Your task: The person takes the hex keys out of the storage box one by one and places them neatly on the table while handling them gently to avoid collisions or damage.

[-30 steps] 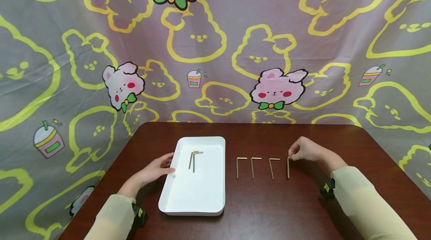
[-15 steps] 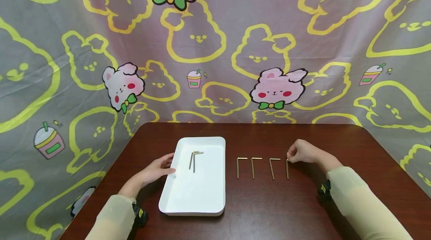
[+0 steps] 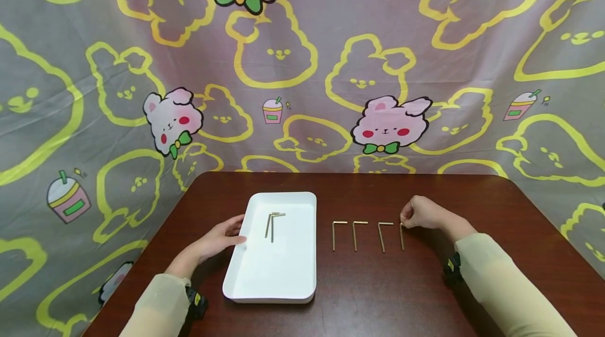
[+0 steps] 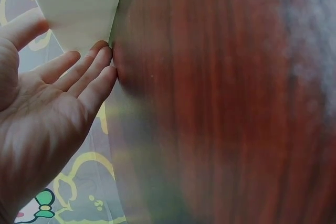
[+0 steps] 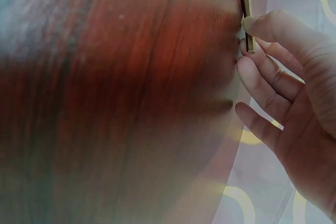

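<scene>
A white tray lies left of the middle of the table, with two brass-coloured hex keys overlapping near its far end. My left hand rests against the tray's left side. Its thumb reaches the rim, and its fairly straight fingers touch the outer wall in the left wrist view. At the right, my right hand pinches the short arm of another hex key between thumb and fingertips. The long arm points toward me, on or just above the table; I cannot tell which. The fingertips partly hide the short arm.
Left of the held one, three more hex keys lie in a spaced row: one beside the tray, a middle one and a slightly slanted one. The dark red-brown table meets a patterned cloth behind.
My right hand has shifted slightly left with its hex key, narrowing the space to the slanted one. The left hand, the tray and the other hex keys stay in place.
</scene>
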Demonstrator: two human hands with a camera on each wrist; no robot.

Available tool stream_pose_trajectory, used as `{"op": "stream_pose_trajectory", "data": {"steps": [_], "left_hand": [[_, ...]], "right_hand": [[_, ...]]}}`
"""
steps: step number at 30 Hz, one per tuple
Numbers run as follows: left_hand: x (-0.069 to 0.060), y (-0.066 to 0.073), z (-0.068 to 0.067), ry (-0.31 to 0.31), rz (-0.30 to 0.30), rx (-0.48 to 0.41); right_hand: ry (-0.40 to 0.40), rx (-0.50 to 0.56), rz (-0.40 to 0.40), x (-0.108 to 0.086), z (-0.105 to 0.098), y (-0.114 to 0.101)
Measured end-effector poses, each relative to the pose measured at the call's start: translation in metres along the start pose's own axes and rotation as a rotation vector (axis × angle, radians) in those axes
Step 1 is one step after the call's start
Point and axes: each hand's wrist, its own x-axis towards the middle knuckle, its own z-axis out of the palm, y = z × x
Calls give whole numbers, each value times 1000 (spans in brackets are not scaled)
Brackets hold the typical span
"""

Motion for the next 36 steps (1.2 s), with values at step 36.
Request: {"op": "stream_pose_trajectory", "data": {"steps": [36], "left_hand": [[-1,-1,0,3,15,12]], "right_hand": [[3,-7,-26,48,-21,-72]]}}
